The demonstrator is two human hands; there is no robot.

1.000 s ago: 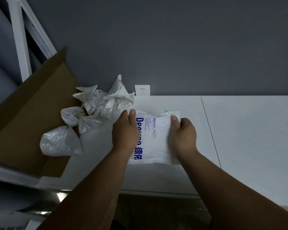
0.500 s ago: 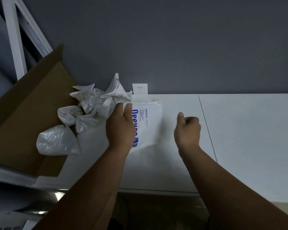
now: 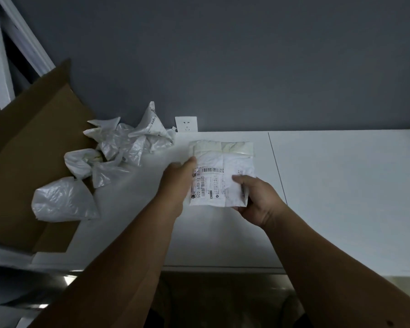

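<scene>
Over the white tabletop (image 3: pixel 341 185), near its back edge, I hold one parcel (image 3: pixel 223 162) between my two hands. It is a soft mailing bag of white plastic, wrinkled and nearly rectangular. One folded band of cream colour runs along its far edge. One paper label (image 3: pixel 211 185) faces up, printed with two barcodes and a row of digits.

My right grip (image 3: pixel 258 200) is clamped on the near right corner: the thumb presses on top and the fingers are curled under it, so this corner is lifted a little. My left grip (image 3: pixel 178 183) touches the left edge of the parcel. It is blurred and its fingers are hidden, so I cannot tell if it is closed on the edge.

To the left lie about five crumpled bags (image 3: pixel 118 147) of thin, shiny, half-clear plastic, some twisted to points; the heap is too tangled for an exact count. They lie partly on one open box (image 3: pixel 21 150) of brown cardboard with flat, smooth flaps.

One square white socket (image 3: pixel 186 124) sits on the dark grey wall (image 3: pixel 246 55), just behind the tabletop.
</scene>
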